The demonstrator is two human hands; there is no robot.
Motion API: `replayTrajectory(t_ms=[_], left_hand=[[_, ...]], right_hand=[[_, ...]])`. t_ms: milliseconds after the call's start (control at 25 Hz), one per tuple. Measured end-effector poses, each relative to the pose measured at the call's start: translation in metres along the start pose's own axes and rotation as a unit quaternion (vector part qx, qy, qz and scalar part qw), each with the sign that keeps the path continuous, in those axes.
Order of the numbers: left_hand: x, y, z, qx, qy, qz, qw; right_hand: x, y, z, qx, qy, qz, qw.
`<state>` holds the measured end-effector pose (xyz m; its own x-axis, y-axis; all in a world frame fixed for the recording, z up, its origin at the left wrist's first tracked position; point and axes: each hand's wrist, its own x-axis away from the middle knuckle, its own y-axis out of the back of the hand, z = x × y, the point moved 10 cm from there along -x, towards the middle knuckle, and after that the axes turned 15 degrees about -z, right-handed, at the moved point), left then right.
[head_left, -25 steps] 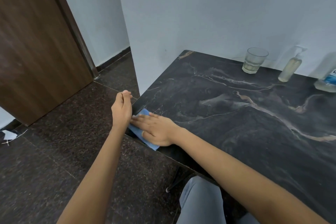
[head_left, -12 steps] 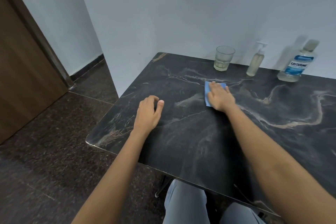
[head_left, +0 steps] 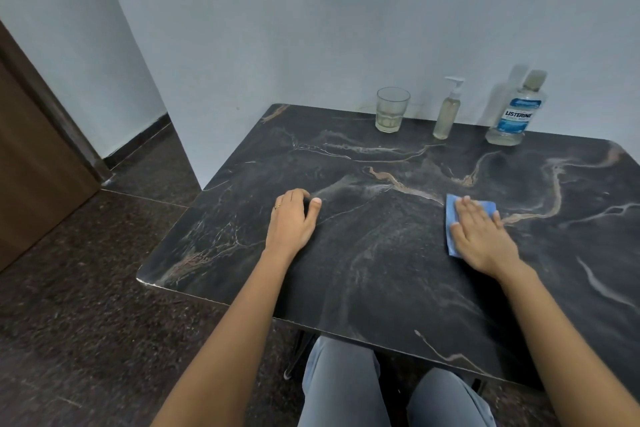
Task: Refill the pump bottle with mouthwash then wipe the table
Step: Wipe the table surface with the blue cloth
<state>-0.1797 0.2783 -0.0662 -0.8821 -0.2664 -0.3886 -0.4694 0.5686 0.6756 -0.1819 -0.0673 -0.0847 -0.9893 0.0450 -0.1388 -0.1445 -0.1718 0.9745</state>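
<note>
My right hand [head_left: 479, 236] is pressing flat, fingers straight, hiding most of the blue cloth [head_left: 451, 215] on the dark marble table [head_left: 381, 281]. My left hand [head_left: 292, 224] is resting loosely curled (fingertips tucked from sight), holding nothing. The pump bottle [head_left: 446, 114] is standing at the wall, showing pale liquid.

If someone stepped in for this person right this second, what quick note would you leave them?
Left hand rests on the table, holding nothing. Right hand presses flat on the blue cloth, right of centre.
Pump bottle, pump on and holding pale liquid, stands at the back wall between the glass and the mouthwash bottle.
Done: refill, apparently. Left: wipe the table; which parts are already wiped cannot be told.
</note>
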Motion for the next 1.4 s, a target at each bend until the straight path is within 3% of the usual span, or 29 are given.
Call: replayTrajectory(t_ms=[280, 520, 640, 800, 920, 1160, 1400], left_hand=[[-0.005, 0.009, 0.018, 0.089, 0.070, -0.068, 0.991], [-0.003, 0.017, 0.019, 0.083, 0.091, -0.111, 0.986], [-0.006, 0.020, 0.021, 0.069, 0.089, -0.130, 0.985], [-0.009, 0.011, 0.024, 0.043, 0.084, -0.107, 0.990], [-0.008, 0.010, 0.025, 0.036, 0.075, -0.105, 0.991], [-0.007, 0.007, 0.021, -0.004, 0.056, -0.090, 0.994], [-0.005, 0.007, 0.017, 0.003, 0.046, -0.078, 0.996]], right_hand=[[0.051, -0.015, 0.139, 0.000, 0.243, 0.019, 0.970], [0.001, -0.042, 0.276, -0.090, 0.397, 0.034, 0.913], [-0.042, -0.065, 0.328, -0.062, 0.428, 0.042, 0.901], [-0.110, -0.083, 0.349, -0.051, 0.335, 0.051, 0.939], [-0.145, -0.077, 0.321, -0.084, 0.250, 0.032, 0.964], [-0.183, -0.048, 0.175, -0.071, 0.092, -0.043, 0.992], [-0.149, -0.014, 0.006, -0.033, -0.055, -0.073, 0.995]])
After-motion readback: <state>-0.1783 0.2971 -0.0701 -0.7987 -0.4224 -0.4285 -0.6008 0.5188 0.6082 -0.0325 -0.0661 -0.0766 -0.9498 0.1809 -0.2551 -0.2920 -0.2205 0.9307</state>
